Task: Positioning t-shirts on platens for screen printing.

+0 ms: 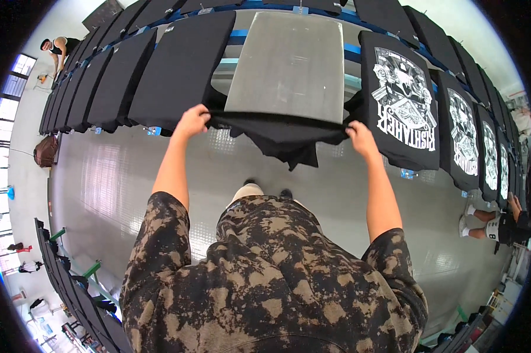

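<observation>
A black T-shirt (283, 132) is stretched between my two hands, its upper edge taut and its lower part hanging in loose folds. My left hand (193, 121) is closed on the left end of that edge. At the other end, my right hand (361, 139) grips the cloth. Just beyond the shirt lies a bare grey printing board (289, 65); the taut edge crosses over its near end. Whether the shirt touches the board I cannot tell.
Black shirts (183, 65) cover the boards to the left. On the right, black shirts with a white print (404, 97) lie on several boards. A blue rail (236, 38) runs behind. One person (60, 48) stands far left, another person (495, 226) at the right.
</observation>
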`<state>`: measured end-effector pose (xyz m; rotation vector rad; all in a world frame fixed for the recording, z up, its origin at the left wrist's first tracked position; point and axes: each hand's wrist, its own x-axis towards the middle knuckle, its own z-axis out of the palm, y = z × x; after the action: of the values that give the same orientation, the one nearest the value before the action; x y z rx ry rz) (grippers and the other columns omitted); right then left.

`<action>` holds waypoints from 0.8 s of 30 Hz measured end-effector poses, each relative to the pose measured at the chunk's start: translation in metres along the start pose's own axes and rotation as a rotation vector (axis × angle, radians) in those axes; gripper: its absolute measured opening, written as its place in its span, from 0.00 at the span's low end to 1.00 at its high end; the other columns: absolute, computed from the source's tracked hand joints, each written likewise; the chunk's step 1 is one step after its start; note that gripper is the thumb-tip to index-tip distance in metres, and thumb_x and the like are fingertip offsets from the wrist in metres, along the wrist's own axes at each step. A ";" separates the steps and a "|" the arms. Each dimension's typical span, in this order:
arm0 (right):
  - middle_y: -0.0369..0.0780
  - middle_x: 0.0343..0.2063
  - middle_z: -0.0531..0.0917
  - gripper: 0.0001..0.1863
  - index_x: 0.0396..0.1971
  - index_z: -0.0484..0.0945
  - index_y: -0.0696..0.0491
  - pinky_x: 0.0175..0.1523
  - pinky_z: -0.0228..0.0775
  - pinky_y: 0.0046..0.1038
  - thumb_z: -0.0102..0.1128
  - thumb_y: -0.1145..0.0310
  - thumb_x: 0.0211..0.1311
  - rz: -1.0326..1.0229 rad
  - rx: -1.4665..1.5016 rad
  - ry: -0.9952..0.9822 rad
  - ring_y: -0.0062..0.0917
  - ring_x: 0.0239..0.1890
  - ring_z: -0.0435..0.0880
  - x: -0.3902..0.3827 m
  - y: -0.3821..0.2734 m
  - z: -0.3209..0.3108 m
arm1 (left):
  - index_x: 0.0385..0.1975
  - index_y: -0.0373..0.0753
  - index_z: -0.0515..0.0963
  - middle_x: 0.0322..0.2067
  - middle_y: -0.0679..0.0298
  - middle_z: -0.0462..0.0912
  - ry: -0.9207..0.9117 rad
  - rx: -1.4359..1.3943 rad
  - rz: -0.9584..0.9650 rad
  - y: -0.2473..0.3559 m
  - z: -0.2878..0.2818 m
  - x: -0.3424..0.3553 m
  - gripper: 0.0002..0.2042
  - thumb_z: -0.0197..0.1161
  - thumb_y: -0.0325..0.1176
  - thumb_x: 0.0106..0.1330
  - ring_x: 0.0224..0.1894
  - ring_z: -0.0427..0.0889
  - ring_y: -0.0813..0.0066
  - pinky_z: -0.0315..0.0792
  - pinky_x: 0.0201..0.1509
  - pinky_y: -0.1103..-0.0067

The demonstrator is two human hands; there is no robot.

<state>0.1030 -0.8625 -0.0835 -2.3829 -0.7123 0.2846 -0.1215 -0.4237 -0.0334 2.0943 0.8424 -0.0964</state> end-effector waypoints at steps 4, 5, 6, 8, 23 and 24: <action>0.48 0.36 0.77 0.12 0.37 0.75 0.53 0.46 0.66 0.38 0.54 0.62 0.56 0.202 -0.167 -0.118 0.43 0.43 0.74 -0.012 0.013 0.023 | 0.31 0.34 0.73 0.22 0.61 0.77 -0.064 0.089 -0.116 -0.008 0.024 0.008 0.06 0.56 0.30 0.58 0.19 0.78 0.74 0.70 0.22 0.77; 0.48 0.36 0.77 0.12 0.37 0.75 0.53 0.46 0.66 0.38 0.53 0.62 0.57 0.200 -0.104 -0.048 0.42 0.43 0.75 -0.007 0.014 0.022 | 0.31 0.34 0.73 0.22 0.61 0.76 -0.057 0.056 -0.084 -0.011 0.023 0.015 0.06 0.56 0.29 0.57 0.19 0.78 0.74 0.70 0.23 0.77; 0.48 0.36 0.77 0.12 0.37 0.75 0.52 0.46 0.66 0.38 0.53 0.62 0.57 0.195 -0.039 0.014 0.42 0.43 0.75 -0.004 0.008 0.020 | 0.31 0.34 0.73 0.23 0.61 0.76 -0.033 0.028 0.023 -0.012 0.013 0.025 0.06 0.56 0.28 0.57 0.19 0.78 0.75 0.71 0.24 0.77; 0.47 0.36 0.77 0.12 0.38 0.75 0.52 0.46 0.66 0.37 0.51 0.63 0.58 0.287 0.065 0.052 0.41 0.41 0.76 0.023 -0.009 0.000 | 0.31 0.33 0.73 0.26 0.61 0.76 0.044 -0.021 0.160 0.009 -0.002 0.052 0.05 0.55 0.25 0.55 0.22 0.78 0.75 0.72 0.27 0.77; 0.40 0.28 0.77 0.14 0.44 0.72 0.56 0.30 0.77 0.27 0.44 0.76 0.59 0.505 0.817 0.524 0.24 0.26 0.78 0.330 0.004 -0.038 | 0.51 0.27 0.59 0.40 0.41 0.75 -0.046 -0.843 0.077 0.151 0.000 0.354 0.15 0.45 0.24 0.65 0.41 0.79 0.51 0.77 0.45 0.63; 0.41 0.31 0.77 0.15 0.46 0.71 0.56 0.36 0.77 0.30 0.44 0.77 0.58 0.442 0.884 0.570 0.25 0.32 0.77 0.354 0.016 -0.043 | 0.51 0.27 0.58 0.45 0.39 0.71 -0.034 -0.887 0.081 0.163 0.003 0.377 0.15 0.44 0.24 0.65 0.44 0.77 0.49 0.75 0.48 0.63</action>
<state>0.4195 -0.6974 -0.0691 -1.5973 0.2043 0.0571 0.2672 -0.2921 -0.0556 1.2789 0.6136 0.2463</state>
